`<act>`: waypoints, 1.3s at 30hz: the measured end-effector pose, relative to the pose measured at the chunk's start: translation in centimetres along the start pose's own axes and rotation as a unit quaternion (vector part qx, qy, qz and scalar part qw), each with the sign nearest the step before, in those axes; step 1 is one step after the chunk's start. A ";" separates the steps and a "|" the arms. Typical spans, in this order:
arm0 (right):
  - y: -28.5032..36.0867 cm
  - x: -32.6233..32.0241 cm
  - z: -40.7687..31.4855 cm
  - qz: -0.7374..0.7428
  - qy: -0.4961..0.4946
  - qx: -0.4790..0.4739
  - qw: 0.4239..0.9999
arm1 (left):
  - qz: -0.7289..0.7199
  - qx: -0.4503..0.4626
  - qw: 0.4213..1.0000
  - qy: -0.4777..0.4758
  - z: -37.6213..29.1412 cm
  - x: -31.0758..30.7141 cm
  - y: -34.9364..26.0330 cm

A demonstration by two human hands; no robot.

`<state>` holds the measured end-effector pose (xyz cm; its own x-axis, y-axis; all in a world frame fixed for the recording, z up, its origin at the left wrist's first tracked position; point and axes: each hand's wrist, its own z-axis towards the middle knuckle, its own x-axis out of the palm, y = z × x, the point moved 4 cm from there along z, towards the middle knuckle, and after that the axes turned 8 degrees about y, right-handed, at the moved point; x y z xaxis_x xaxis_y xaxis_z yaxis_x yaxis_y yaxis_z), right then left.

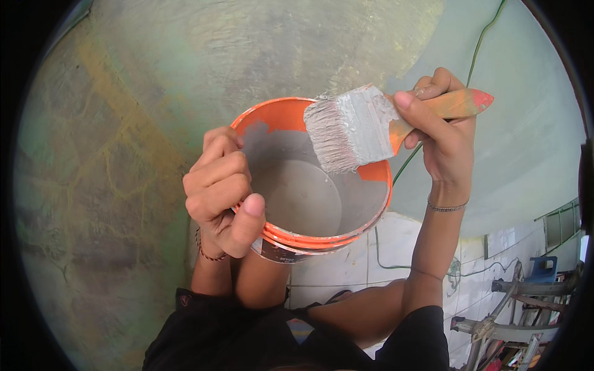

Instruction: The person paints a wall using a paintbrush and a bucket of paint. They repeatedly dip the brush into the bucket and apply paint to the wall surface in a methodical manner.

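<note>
An orange plastic bucket (320, 243) is held up in front of me, with grey paint (299, 195) in its bottom and grey smears up its inner wall. My left hand (222, 185) grips its left rim, fingers curled and thumb at the near side. Over the right part of the opening is a wide, flat paintbrush (366, 130), its ferrule coated grey and its bristles pointing left. My right hand (436, 116) pinches its wooden handle near the ferrule. The handle's red tip sticks out to the right.
A mottled green-grey wall (116, 162) fills the left, with a smoother pale grey patch (501, 139) at right. A green cable (480, 41) runs down it and across the white tiled floor (334, 278). At lower right stand a metal ladder (524, 331) and a blue plastic stool (544, 269).
</note>
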<state>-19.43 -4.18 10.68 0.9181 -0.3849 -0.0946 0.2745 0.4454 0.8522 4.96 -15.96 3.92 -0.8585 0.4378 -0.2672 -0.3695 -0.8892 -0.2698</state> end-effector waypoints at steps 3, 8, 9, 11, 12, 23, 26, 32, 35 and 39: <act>-0.1 0.0 0.0 0.012 -0.009 0.012 1.000 | 0.000 0.001 1.000 -0.002 0.1 0.1 0.0; -0.3 -0.1 0.2 0.025 -0.024 0.045 0.998 | -0.002 0.006 1.000 0.001 0.0 0.1 0.0; -0.5 0.0 0.1 0.039 -0.041 0.044 0.997 | -0.002 0.003 1.000 0.001 0.0 0.1 0.0; -0.8 -0.1 0.1 0.052 -0.044 0.059 0.996 | -0.002 -0.002 1.000 0.000 -0.1 0.1 0.0; -0.9 -0.3 0.1 0.052 -0.029 0.075 0.995 | -0.001 -0.001 1.000 0.002 -0.1 0.0 0.0; -3.3 -0.1 0.6 0.041 -0.089 0.092 0.991 | 0.002 0.009 1.000 0.004 0.0 0.0 -0.1; -4.1 0.3 0.6 0.005 -0.099 0.090 0.991 | 0.006 0.009 1.000 0.005 0.0 -0.1 -0.2; -4.0 0.8 0.8 0.082 -0.092 0.127 0.984 | 0.006 0.010 1.000 0.005 0.0 -0.4 -0.2; -4.4 1.1 0.7 0.119 -0.099 0.145 0.977 | 0.007 0.008 1.000 0.008 0.0 -0.5 -0.2; -4.4 0.8 0.7 0.160 -0.096 0.162 0.969 | 0.011 0.001 1.000 -0.002 0.3 -0.4 -0.5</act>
<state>-20.08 -7.09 7.21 0.8630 -0.4263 0.2712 -0.1477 0.3005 0.9423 5.42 -15.68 4.40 -0.8676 0.4182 -0.2689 -0.3520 -0.8986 -0.2618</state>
